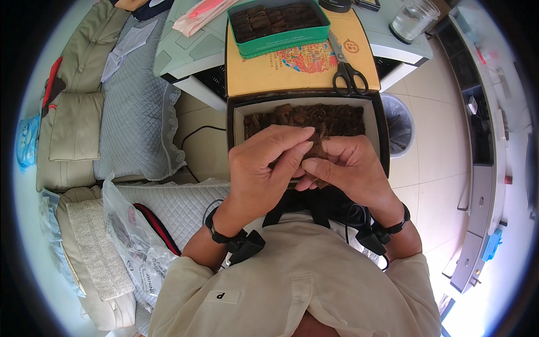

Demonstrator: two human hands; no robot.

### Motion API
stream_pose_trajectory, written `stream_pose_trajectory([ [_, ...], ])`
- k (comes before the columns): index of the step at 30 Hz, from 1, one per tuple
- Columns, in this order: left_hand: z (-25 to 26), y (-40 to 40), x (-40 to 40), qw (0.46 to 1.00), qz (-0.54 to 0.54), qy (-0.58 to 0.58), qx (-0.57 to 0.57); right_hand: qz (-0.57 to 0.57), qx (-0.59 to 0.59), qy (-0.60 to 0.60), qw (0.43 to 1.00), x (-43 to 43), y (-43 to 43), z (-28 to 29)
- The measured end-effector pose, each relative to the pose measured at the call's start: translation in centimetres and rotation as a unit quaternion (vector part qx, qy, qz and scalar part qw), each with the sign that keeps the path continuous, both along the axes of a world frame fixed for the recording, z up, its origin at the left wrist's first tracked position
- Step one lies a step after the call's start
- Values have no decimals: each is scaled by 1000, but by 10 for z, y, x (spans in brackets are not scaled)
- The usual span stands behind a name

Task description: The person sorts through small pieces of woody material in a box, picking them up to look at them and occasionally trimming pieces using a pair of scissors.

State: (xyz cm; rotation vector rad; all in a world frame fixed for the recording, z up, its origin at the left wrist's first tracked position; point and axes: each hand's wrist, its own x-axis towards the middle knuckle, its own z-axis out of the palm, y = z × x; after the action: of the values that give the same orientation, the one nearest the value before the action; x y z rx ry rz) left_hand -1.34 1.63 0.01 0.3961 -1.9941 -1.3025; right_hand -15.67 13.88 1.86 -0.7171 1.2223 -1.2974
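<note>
My left hand [273,162] and my right hand [351,168] meet over an open box [238,126]. Between their fingertips they pinch a thin, brown, leaf-like piece [313,153], partly covered by the fingers. Many brown fragments [341,116] of similar look fill the box below. Beyond it, a green tin [280,42] holds dark brown blocks [276,21] packed in rows. Black-handled scissors [345,67] lie to the tin's right on a yellow printed lid or board [261,78], blades pointing away from me.
A glass-topped table [202,38] carries a glass jar [414,19] at the right and pink-and-white cloth or packaging [202,17] at the left. A lined waste bin [396,126] stands right of the box. The padded sofa [130,105] and a clear plastic bag [130,236] are to the left.
</note>
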Motion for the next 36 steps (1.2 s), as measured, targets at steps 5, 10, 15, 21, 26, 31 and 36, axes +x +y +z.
stream_pose_trajectory([
  [5,-4,0,4,993,-30,14,114,14,-3,-5,1000,-1,0,1],
  [10,-2,0,5,976,-62,17,209,6,-22,8,1000,1,2,-4],
  [15,1,1,6,956,-75,-4,283,-14,20,10,1000,0,-1,2],
  [21,1,-5,6,923,-105,-28,369,-31,0,5,1000,3,-1,-1],
  [26,1,-4,3,931,-113,-12,346,-20,3,23,1000,0,1,-4],
  [31,6,-1,5,927,-124,-17,354,-31,7,1,999,0,1,1],
  [36,-1,0,7,965,-88,-38,244,-27,16,-15,999,1,1,-1],
])
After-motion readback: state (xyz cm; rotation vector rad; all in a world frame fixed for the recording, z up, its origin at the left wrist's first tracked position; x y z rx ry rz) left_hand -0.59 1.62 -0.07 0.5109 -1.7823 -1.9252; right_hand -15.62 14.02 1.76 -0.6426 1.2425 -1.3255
